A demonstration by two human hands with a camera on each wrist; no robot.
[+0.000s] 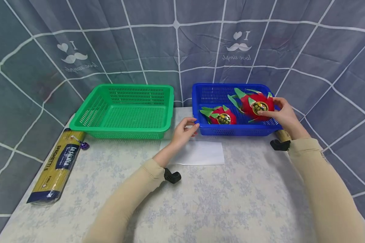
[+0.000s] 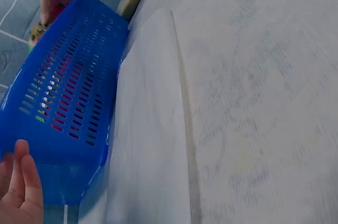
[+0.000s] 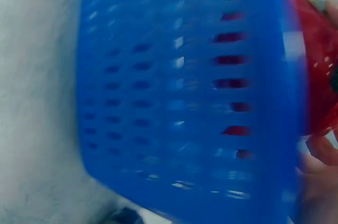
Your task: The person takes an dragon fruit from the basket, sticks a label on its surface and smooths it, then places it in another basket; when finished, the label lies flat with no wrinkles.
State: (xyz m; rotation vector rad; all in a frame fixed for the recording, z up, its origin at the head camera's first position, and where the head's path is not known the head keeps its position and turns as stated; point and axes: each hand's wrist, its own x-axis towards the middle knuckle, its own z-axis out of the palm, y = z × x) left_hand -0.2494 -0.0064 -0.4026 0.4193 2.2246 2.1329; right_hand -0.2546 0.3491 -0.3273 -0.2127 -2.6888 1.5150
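In the head view my right hand (image 1: 287,116) grips a red dragon fruit (image 1: 250,107) with green scales and a round black-and-yellow label. The fruit is at the right side of the blue basket (image 1: 240,130), partly above its rim. A second dragon fruit (image 1: 214,118) lies inside, to the left. My left hand (image 1: 182,133) is at the basket's left front corner, its fingers near or touching the rim. The left wrist view shows those fingers (image 2: 30,184) fairly straight beside the basket wall (image 2: 37,150). In the right wrist view, the held fruit (image 3: 317,71) is seen beyond the blurred basket side.
A green basket (image 1: 121,129) stands on the left. Beside it lie a spaghetti pack (image 1: 56,168) and a small purple-wrapped lollipop (image 1: 84,145). A white sheet (image 1: 200,153) lies before the blue basket. A yellowish pack (image 1: 283,135) shows partly under the right wrist. Grey curtain hangs behind.
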